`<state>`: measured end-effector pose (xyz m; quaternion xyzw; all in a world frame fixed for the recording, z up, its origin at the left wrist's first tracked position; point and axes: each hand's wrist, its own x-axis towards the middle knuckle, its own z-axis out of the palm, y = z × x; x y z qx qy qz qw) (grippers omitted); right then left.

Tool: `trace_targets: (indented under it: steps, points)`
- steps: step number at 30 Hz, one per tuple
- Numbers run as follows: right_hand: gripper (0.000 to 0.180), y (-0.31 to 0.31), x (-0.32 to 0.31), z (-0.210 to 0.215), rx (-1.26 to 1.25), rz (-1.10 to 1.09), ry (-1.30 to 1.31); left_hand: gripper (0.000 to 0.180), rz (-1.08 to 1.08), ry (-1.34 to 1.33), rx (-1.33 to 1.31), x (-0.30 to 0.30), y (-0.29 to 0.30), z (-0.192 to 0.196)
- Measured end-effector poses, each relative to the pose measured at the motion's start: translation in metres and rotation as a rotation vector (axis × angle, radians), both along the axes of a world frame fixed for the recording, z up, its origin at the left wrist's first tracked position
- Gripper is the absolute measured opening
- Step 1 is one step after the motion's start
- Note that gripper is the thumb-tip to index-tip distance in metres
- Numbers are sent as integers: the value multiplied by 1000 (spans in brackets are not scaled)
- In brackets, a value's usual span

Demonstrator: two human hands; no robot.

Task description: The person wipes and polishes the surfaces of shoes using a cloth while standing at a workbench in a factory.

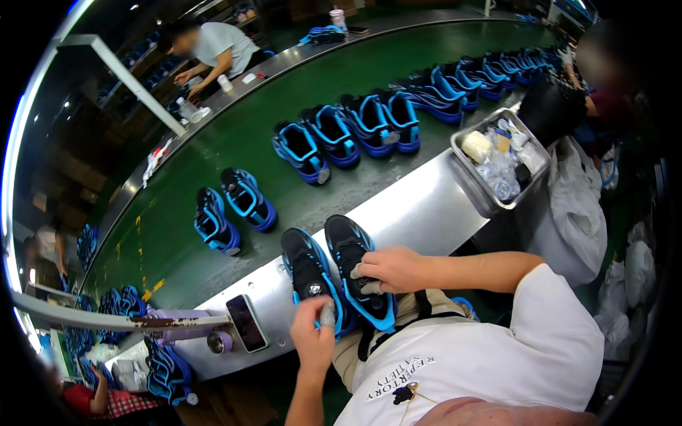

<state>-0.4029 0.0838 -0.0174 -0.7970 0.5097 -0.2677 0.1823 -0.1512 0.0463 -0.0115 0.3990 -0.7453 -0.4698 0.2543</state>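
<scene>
Two black sneakers with bright blue trim lie side by side on the metal ledge in front of me, toes pointing away. At the left sneaker (304,257), my left hand (315,334) is closed by the collar, just below a round dial on the tongue; a greyish cover wraps one fingertip. My right hand (391,270) reaches across from the right onto the right sneaker (345,241). Its covered fingers are bent around the tongue and lace area, hiding what lies under them. Both heels extend over the ledge's near edge, close to my lap.
Beyond the ledge (408,213), a green conveyor belt (167,259) carries several similar sneakers (330,135). A metal tray (477,197) of small items stands right. A phone (246,323) and purple bottle (186,324) lie left, near a metal rail (85,316). Other people work around the belt.
</scene>
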Motion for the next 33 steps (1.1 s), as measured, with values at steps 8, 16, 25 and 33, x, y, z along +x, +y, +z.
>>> trace_targets:
  steps: [8,16,25,33]
  points:
    - [31,-24,-17,7,118,173,-75,22,154,535,1077,-57,43,-41]
    - [50,-42,-7,3,343,212,114,26,235,431,997,-70,51,-42]
    - [65,-36,-23,7,505,256,118,27,138,561,1047,-87,50,-53]
    - [60,-36,-29,-4,172,313,147,27,132,550,1081,-93,49,-52]
